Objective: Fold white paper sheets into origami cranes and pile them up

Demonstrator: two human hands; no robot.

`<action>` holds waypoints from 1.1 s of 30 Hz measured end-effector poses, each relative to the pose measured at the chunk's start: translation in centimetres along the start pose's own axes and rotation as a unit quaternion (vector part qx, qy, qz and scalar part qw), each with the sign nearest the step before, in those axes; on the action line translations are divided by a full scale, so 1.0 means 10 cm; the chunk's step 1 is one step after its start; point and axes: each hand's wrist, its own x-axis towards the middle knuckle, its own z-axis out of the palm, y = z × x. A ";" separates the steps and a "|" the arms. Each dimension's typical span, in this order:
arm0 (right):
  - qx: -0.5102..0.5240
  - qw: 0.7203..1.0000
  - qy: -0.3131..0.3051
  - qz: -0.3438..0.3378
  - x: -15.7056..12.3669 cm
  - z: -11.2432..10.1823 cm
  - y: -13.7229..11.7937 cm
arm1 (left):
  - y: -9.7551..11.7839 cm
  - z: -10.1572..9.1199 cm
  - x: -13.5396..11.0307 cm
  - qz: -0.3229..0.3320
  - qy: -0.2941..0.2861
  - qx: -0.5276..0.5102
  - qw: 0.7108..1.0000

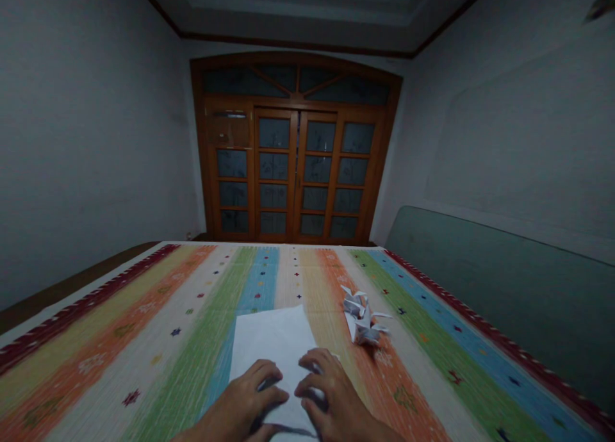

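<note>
A sheet of white paper (271,346) lies on the striped woven cover, its near part under both hands. My left hand (243,400) and my right hand (327,391) are curled over the sheet side by side, fingertips on the paper. A dark crease or fold line shows near its lower edge. To the right of the sheet lies a crumpled or spiky folded white paper figure (362,317), a short way beyond my right hand and not touching it.
The multicoloured striped cover (144,339) spreads across a wide bed or table. A green padded panel (500,294) runs along its right side. Wooden glazed doors (293,173) stand beyond its far edge, between grey walls. A blurred dark object (600,6) shows in the top right corner.
</note>
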 end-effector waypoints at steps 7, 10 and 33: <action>0.007 0.996 -0.089 -0.023 -0.09 0.02 0.09 | -0.06 -0.02 -0.02 0.004 0.035 -0.042 0.998; 0.014 0.993 -0.114 -0.005 -0.04 -0.03 0.02 | -0.08 -0.04 -0.03 0.004 0.024 -0.027 0.999; 0.036 0.990 -0.128 -0.042 0.07 -0.03 0.00 | -0.21 0.00 -0.07 0.024 -0.050 0.022 0.998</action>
